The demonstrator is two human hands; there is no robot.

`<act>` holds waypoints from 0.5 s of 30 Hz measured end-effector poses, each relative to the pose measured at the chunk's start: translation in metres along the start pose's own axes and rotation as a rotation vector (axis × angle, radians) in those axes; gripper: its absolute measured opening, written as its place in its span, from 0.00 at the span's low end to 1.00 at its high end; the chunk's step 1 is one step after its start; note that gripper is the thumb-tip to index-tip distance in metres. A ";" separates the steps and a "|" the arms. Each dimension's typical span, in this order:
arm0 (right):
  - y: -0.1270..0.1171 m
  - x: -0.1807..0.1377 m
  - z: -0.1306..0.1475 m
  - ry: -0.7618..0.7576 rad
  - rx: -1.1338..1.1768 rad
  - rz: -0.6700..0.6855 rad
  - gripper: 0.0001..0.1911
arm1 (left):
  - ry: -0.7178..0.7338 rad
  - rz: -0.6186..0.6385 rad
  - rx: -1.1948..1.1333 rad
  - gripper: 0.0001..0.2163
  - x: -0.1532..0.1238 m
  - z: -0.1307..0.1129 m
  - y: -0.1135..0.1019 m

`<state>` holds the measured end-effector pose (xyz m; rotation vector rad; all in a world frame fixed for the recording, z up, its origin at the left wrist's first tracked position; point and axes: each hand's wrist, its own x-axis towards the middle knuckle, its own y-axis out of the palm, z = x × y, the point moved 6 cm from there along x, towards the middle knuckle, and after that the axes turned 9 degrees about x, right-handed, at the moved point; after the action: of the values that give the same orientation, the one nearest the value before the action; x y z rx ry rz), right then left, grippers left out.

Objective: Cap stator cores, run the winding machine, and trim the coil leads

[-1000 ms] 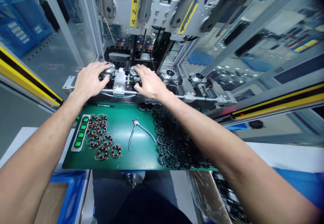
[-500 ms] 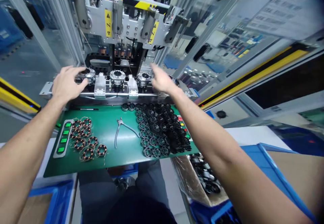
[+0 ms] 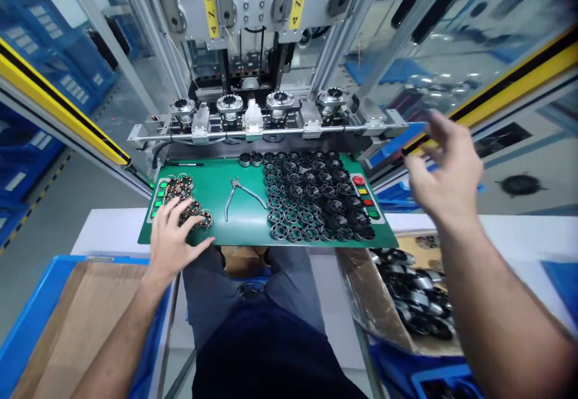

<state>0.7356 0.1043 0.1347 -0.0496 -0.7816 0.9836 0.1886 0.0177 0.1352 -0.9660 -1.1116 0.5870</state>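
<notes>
My left hand (image 3: pixel 174 236) is open, fingers spread over the copper-wound stator cores (image 3: pixel 180 185) at the left end of the green work board (image 3: pixel 217 233); its fingertips hide some of them. Raised in the air to the right of the board, my right hand (image 3: pixel 447 173) is open, thumb and fingers apart, with nothing visible in it. Along the machine's rail, black-topped round parts sit in metal holders (image 3: pixel 229 109). Cutting pliers (image 3: pixel 235 191) lie on the board with handles apart. Rows of black ring-shaped cores (image 3: pixel 311 191) fill its right part.
Green buttons (image 3: pixel 157 212) line the board's left edge, and a red button (image 3: pixel 358 180) sits on the right panel. A box (image 3: pixel 383 296) of metal and black parts stands at lower right. Yellow-edged posts (image 3: pixel 63 104) flank the machine. A blue bin (image 3: pixel 27 296) is at lower left.
My left hand has left the leftmost holder and come down over the copper-wound cores. My right hand has moved away from the holders, out to the right. The view has shifted.
</notes>
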 end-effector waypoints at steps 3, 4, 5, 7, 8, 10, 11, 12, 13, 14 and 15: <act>-0.025 -0.083 -0.050 0.148 0.077 -0.163 0.24 | -0.069 0.090 0.072 0.08 -0.006 -0.013 0.020; -0.026 -0.107 -0.064 0.191 0.086 -0.166 0.20 | -0.085 0.106 0.078 0.07 -0.004 -0.015 0.025; -0.026 -0.129 -0.075 0.217 0.084 -0.178 0.21 | -0.094 0.108 0.075 0.06 0.000 -0.016 0.027; -0.019 -0.161 -0.090 0.248 0.065 -0.148 0.26 | -0.101 0.071 0.043 0.06 0.008 -0.019 0.026; -0.014 -0.172 -0.095 0.252 0.052 -0.125 0.23 | -0.105 0.028 0.013 0.06 0.012 -0.022 0.022; -0.003 -0.183 -0.099 0.243 0.021 -0.085 0.22 | -0.132 -0.060 -0.087 0.06 0.016 -0.029 0.011; 0.001 -0.185 -0.099 0.235 0.005 -0.068 0.21 | -0.161 -0.099 -0.165 0.06 0.017 -0.033 0.004; 0.005 -0.184 -0.099 0.226 -0.012 -0.054 0.21 | -0.203 -0.128 -0.262 0.06 0.015 -0.038 -0.003; 0.007 -0.182 -0.097 0.218 -0.027 -0.040 0.21 | -0.254 -0.152 -0.376 0.08 0.012 -0.044 -0.009; 0.007 -0.179 -0.094 0.210 -0.040 -0.023 0.21 | -0.306 -0.162 -0.495 0.12 0.007 -0.050 -0.014; 0.005 -0.174 -0.091 0.203 -0.050 -0.001 0.20 | -0.352 -0.165 -0.605 0.18 0.000 -0.057 -0.018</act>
<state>0.7334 0.0018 -0.0330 -0.1890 -0.6193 0.9418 0.2408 -0.0106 0.1440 -1.2979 -1.7235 0.2875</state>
